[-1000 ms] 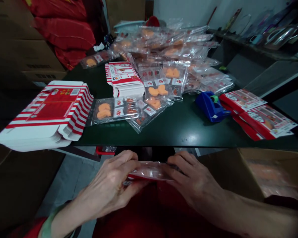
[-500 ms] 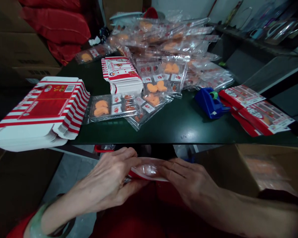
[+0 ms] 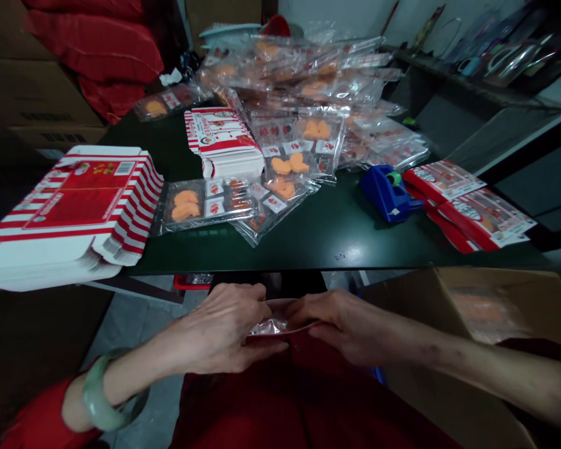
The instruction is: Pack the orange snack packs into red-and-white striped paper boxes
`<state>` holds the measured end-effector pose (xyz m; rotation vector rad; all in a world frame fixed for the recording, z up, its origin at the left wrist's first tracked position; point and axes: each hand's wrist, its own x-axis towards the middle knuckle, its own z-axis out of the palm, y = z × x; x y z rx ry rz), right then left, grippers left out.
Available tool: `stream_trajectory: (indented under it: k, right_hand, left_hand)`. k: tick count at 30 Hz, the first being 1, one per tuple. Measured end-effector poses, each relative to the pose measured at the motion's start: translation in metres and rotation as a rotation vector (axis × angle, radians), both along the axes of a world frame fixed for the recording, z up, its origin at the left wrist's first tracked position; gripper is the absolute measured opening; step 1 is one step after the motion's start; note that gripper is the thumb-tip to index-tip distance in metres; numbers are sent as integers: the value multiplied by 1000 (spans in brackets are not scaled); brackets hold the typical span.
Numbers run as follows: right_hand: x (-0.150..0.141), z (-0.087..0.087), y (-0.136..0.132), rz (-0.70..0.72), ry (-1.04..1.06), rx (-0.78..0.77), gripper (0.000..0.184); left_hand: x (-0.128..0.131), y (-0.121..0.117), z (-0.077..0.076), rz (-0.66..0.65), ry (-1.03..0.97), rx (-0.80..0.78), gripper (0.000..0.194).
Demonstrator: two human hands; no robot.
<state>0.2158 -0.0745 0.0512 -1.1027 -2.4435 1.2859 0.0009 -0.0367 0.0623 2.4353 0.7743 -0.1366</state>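
Just in front of my body, below the table edge, both hands hold a red-and-white paper carton [image 3: 280, 303] with its mouth open towards me. My left hand [image 3: 231, 324] grips the left side, thumb below and fingers over the top. On the other side my right hand [image 3: 348, 321] is closed on the rim, with its fingertips dipping into the opening. A clear plastic packet [image 3: 270, 325] shows inside the carton; its contents are too hidden to make out.
Flat striped cartons [image 3: 84, 187] lie stacked at the table's left, with a smaller stack [image 3: 227, 140] behind. Clear food packets [image 3: 206, 202] pile up towards the back. To the right are a blue tape dispenser [image 3: 388, 196], red cartons [image 3: 477, 215] and a cardboard box [image 3: 500, 284] below.
My right hand has shifted, its fingers now reaching further into the carton's opening and its thumb underneath. The mouth looks wider. The view has moved slightly.
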Motion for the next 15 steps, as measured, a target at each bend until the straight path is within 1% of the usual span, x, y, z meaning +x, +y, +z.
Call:
stream_trajectory:
  k: [2, 4, 6, 8, 9, 13, 15]
  right_hand:
    - [2, -4, -12, -45, -73, 206, 38]
    - [3, -10, -26, -100, -219, 408, 35]
    - [3, -15, -35, -114, -331, 521, 33]
    - [3, -16, -36, -82, -368, 545, 34]
    - [2, -15, -34, -59, -368, 534, 34]
    - [-4, -3, -20, 29, -355, 375, 31]
    - [-7, 2, -16, 32, -331, 293, 29]
  left_hand:
    - [1, -1, 0, 2, 28, 10, 13]
    - [1, -3, 1, 24, 54, 13, 12]
    - [1, -6, 0, 62, 65, 22, 12]
    - [2, -10, -1, 102, 59, 26, 12]
    - [2, -11, -3, 121, 47, 25, 13]
    - [2, -13, -9, 163, -63, 19, 21]
    - [1, -13, -11, 155, -123, 10, 25]
